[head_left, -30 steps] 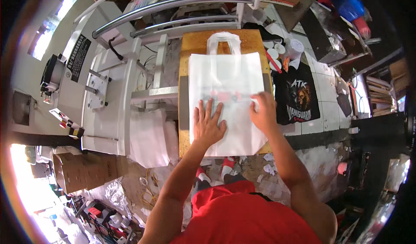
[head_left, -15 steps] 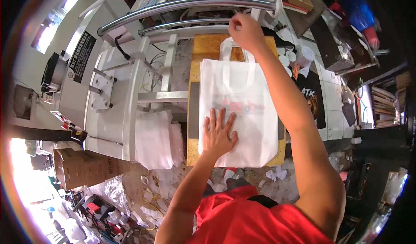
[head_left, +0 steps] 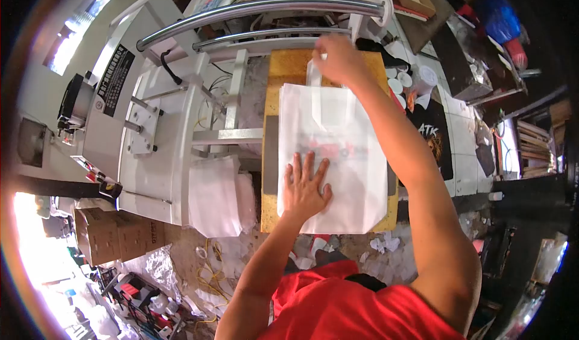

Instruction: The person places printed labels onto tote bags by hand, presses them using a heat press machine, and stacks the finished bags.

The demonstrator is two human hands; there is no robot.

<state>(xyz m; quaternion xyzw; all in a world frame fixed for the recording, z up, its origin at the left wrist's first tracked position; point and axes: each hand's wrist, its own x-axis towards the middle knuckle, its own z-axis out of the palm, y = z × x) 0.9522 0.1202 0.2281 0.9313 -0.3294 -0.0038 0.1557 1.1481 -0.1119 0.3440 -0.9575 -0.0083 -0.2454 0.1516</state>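
Note:
A white tote bag (head_left: 356, 189) lies flat on a yellowish board, with a faint reddish print showing through its middle. My left hand (head_left: 306, 186) rests on the lower left part of the bag, fingers spread and palm down. At the bag's top edge, my right hand (head_left: 341, 59) is curled at the upper bag handle (head_left: 313, 74), slightly blurred. Its fingers appear closed on the strap, though the contact itself is partly hidden. Another handle strap (head_left: 319, 108) lies folded down over the bag's face.
The board (head_left: 283, 68) sits beside a white press machine (head_left: 151, 177) with chrome bars (head_left: 265, 5) across the far side. A stack of white bags (head_left: 214, 198) stands left of the board. Black printed fabric (head_left: 431, 135) and white tubs (head_left: 425, 77) are at the right.
My right hand has come down from above the upper handle onto it. My left hand stays flat on the bag.

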